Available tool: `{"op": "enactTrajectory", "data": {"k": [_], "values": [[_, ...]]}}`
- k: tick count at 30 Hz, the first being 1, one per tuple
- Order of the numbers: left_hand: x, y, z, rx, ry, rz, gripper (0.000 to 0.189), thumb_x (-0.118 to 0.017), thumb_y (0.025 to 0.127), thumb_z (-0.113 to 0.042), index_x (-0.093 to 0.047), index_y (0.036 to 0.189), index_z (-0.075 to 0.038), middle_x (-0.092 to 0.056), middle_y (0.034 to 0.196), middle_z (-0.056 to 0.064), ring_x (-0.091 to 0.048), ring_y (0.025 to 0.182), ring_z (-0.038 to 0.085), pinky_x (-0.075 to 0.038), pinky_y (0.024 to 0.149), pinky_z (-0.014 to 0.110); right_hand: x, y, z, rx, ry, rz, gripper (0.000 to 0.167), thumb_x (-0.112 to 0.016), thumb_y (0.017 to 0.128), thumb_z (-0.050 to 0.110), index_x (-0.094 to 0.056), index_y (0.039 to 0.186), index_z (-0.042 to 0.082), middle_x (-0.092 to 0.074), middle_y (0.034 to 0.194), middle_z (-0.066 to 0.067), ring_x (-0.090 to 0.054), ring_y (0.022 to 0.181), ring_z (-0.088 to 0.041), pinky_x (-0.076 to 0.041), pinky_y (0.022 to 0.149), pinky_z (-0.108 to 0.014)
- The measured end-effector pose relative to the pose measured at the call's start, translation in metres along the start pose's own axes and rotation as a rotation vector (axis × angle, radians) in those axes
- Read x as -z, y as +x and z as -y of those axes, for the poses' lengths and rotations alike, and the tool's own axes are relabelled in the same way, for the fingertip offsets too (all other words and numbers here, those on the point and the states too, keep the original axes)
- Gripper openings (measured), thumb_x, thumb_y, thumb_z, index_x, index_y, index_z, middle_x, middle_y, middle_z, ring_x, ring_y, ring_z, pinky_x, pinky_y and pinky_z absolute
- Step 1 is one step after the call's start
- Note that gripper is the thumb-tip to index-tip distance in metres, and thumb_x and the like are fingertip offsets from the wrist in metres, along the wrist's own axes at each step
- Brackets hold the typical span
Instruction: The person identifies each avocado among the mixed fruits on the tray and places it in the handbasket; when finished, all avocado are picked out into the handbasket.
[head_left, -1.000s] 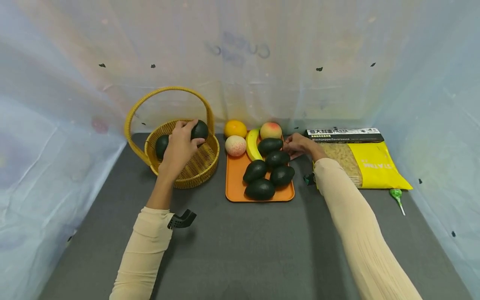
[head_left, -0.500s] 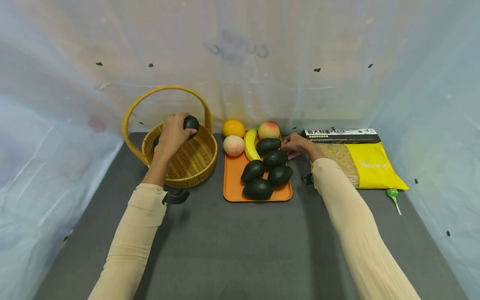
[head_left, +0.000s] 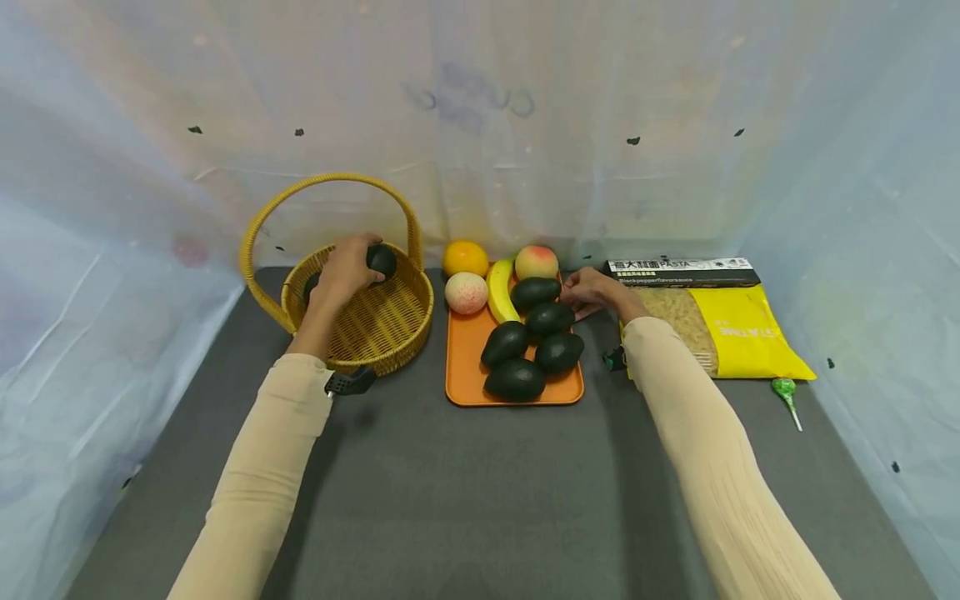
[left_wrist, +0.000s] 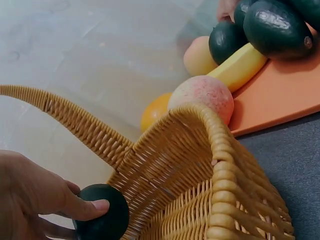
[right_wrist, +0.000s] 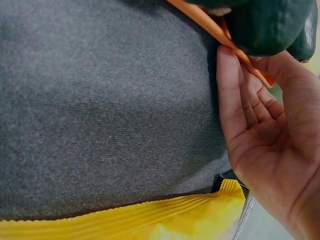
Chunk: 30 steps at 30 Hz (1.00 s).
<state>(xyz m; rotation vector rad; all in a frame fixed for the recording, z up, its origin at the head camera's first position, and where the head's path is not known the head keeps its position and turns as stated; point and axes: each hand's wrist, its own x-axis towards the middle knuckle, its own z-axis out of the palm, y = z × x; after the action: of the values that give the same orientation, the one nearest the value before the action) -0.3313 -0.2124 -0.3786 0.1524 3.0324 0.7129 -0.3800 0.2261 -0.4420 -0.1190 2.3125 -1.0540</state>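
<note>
My left hand (head_left: pixel 347 268) grips a dark green avocado (head_left: pixel 382 261) inside the rim of the wicker basket (head_left: pixel 386 354). In the left wrist view, the thumb lies across that avocado (left_wrist: pixel 112 220). A second avocado (head_left: pixel 310 286) sits at the basket's left side, mostly hidden behind the hand. My right hand (head_left: pixel 596 289) holds the right edge of the orange tray (head_left: pixel 467 367); in the right wrist view, fingers go beneath the tray edge (right_wrist: pixel 205 22) with the thumb above it. On the tray lie several avocados (head_left: pixel 516 380) and a banana (head_left: pixel 501 292).
An orange (head_left: pixel 465 259), a pale speckled peach (head_left: pixel 467 293) and a red-yellow peach (head_left: pixel 537 262) lie at the tray's back. To the right are a black-and-white pasta box (head_left: pixel 682 272), a yellow pasta bag (head_left: pixel 750 333) and a green lollipop (head_left: pixel 784 388). The basket's tall handle (head_left: pixel 330 177) arches overhead.
My left hand has moved left and a little farther back with the avocado, then slightly down into the basket. The right hand stays at the tray's edge.
</note>
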Motion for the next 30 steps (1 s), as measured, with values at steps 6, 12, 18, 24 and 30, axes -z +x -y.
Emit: {"op": "enactTrajectory", "data": {"k": [6, 12, 18, 24, 30], "values": [[-0.006, 0.008, 0.009, -0.009, 0.033, 0.035, 0.071, -0.074, 0.095, -0.003, -0.041, 0.158, -0.004, -0.04, 0.162, 0.029, -0.041, 0.145, 0.053, -0.041, 0.115, 0.067, -0.003, 0.0, 0.0, -0.007, -0.002, -0.001, 0.031, -0.059, 0.104, 0.016, -0.059, 0.127, -0.004, -0.063, 0.09, -0.004, -0.067, 0.076, -0.014, -0.065, 0.085, -0.04], [-0.005, 0.016, 0.021, -0.002, 0.065, 0.09, 0.072, -0.071, 0.094, 0.003, -0.041, 0.159, -0.006, -0.038, 0.162, 0.028, -0.038, 0.147, 0.052, -0.04, 0.116, 0.067, -0.004, 0.003, -0.001, -0.015, 0.0, -0.008, 0.033, -0.06, 0.103, 0.018, -0.06, 0.129, -0.003, -0.063, 0.09, -0.004, -0.068, 0.078, -0.017, -0.065, 0.083, -0.039], [0.0, 0.028, 0.029, -0.095, 0.132, 0.15, 0.069, -0.067, 0.094, 0.009, -0.044, 0.157, -0.007, -0.04, 0.16, 0.027, -0.038, 0.146, 0.051, -0.038, 0.117, 0.066, 0.0, 0.002, -0.002, -0.018, -0.004, -0.013, 0.03, -0.061, 0.103, 0.018, -0.061, 0.126, -0.001, -0.063, 0.091, -0.003, -0.068, 0.08, -0.017, -0.065, 0.081, -0.036], [-0.001, 0.035, 0.035, -0.159, 0.214, 0.191, 0.065, -0.051, 0.095, 0.014, -0.046, 0.156, -0.006, -0.039, 0.161, 0.027, -0.033, 0.15, 0.051, -0.034, 0.122, 0.064, 0.0, -0.003, 0.004, -0.008, 0.004, 0.001, 0.031, -0.059, 0.103, 0.016, -0.059, 0.126, -0.004, -0.063, 0.091, -0.004, -0.068, 0.083, -0.019, -0.065, 0.087, -0.042], [-0.001, 0.034, 0.041, -0.136, 0.239, 0.181, 0.061, -0.055, 0.097, 0.012, -0.049, 0.155, -0.007, -0.04, 0.162, 0.026, -0.035, 0.15, 0.051, -0.035, 0.12, 0.065, -0.002, -0.018, 0.021, -0.021, 0.012, 0.025, 0.032, -0.059, 0.102, 0.013, -0.058, 0.127, -0.007, -0.063, 0.09, -0.006, -0.069, 0.081, -0.021, -0.063, 0.092, -0.048]]}}
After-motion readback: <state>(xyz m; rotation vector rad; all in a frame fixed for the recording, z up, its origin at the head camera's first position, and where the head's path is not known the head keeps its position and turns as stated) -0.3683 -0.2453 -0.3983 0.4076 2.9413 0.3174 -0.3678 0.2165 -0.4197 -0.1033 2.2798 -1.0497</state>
